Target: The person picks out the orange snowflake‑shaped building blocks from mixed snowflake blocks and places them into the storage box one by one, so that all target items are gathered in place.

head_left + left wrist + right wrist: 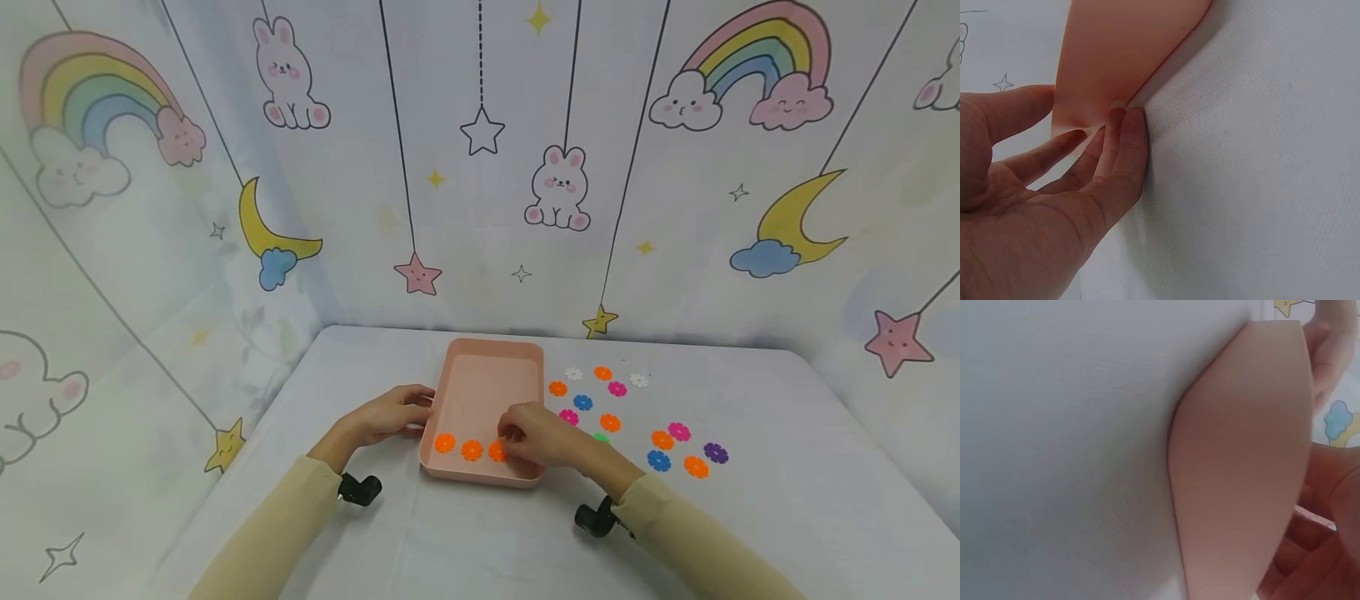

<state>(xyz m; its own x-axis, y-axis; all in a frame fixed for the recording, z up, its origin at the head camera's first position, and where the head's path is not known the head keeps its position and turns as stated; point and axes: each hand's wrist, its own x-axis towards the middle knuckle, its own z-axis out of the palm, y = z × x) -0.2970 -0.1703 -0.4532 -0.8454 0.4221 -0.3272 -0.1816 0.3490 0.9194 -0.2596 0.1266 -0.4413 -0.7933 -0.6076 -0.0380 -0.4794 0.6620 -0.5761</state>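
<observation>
A shallow pink tray (pixel 483 392) lies on the table. Along its near end, two orange snowflake discs (pixel 445 442) rest in a row. A third orange snowflake disc (pixel 497 451) lines up with them, its right part covered by my right hand (pixel 543 435), whose curled fingers pinch it. In the right wrist view, the tray's outer wall (pixel 1235 462) hides those fingertips. My left hand (pixel 390 414) is at the tray's left side. Its fingertips (pixel 1132 125) touch the outer wall low down near the table, in the left wrist view, with the thumb up by the rim.
Right of the tray, loose snowflake discs are scattered: several orange ones (pixel 611 423), pink ones (pixel 679 432), blue ones (pixel 659 461), two white ones (pixel 573 374), a purple one (pixel 716 453) and a green one partly behind my wrist. A patterned curtain (pixel 480 208) stands behind the white table (pixel 375 550).
</observation>
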